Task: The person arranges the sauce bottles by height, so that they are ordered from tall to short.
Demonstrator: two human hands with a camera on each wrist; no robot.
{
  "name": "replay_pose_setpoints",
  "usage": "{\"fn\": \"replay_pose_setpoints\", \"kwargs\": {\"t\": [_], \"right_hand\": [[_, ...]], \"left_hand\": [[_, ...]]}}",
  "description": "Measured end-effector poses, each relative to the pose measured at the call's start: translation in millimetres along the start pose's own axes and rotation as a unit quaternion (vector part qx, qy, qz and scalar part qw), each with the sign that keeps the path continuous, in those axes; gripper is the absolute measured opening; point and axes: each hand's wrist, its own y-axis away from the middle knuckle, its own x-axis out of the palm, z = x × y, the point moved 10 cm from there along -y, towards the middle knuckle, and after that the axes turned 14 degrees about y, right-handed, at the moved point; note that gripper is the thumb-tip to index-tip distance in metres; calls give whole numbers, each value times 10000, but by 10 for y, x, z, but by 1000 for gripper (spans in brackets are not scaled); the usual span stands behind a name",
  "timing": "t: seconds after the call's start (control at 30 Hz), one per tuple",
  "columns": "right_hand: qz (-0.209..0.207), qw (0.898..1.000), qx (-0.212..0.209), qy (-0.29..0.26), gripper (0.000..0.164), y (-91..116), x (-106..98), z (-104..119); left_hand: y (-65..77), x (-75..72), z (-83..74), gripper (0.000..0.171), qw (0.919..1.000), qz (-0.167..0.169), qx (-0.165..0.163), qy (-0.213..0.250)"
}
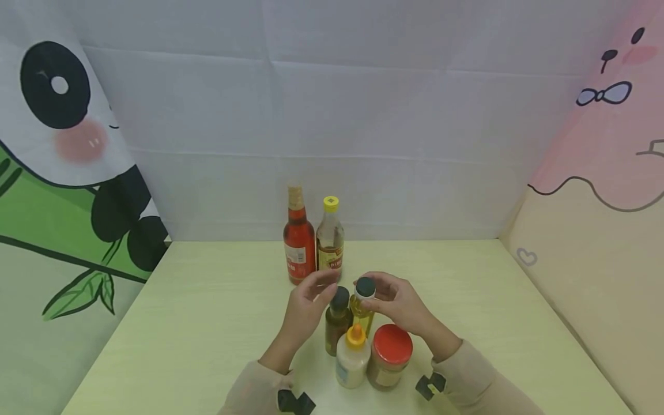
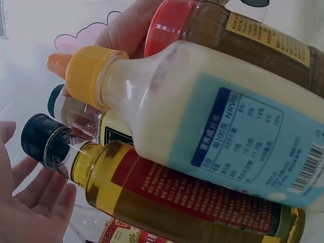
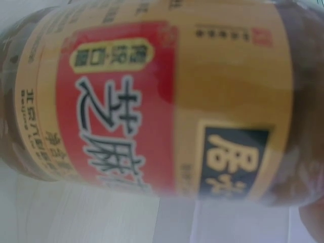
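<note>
My left hand (image 1: 307,305) is beside a dark-capped oil bottle (image 1: 337,333), its fingers loosely spread near the cap (image 2: 38,139). With the right hand (image 1: 399,302) I pinch a yellow oil bottle (image 1: 363,320) by the neck, just under its dark green cap; the thumb crosses its front. Closer to me stand a white squeeze bottle (image 1: 351,364) with an orange-yellow nozzle cap and a brown jar (image 1: 385,369) with a red lid. These four-sided neighbours sit tightly together. The jar's label (image 3: 121,111) fills the right wrist view, hiding most of that hand.
Behind the hands stand a red bottle (image 1: 300,248) with a tan-wrapped neck and a clear, yellow-capped bottle (image 1: 330,242), its lower part partly behind the left fingers. A pale table (image 1: 218,311) meets a white cloth backdrop (image 1: 358,115), with printed cloths on both sides.
</note>
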Motion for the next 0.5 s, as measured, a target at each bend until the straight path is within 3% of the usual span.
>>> {"fn": "replay_pose_setpoints", "kwargs": {"t": [0.27,0.5], "right_hand": [[-2,9999,-101,-66,47,-7,-1,7],[-12,10000,-24,3,47,-6,-5,2]], "left_hand": [[52,49,36,28,9991,412,67,63],[107,56,95,29,9988,479,-33,-3]]}}
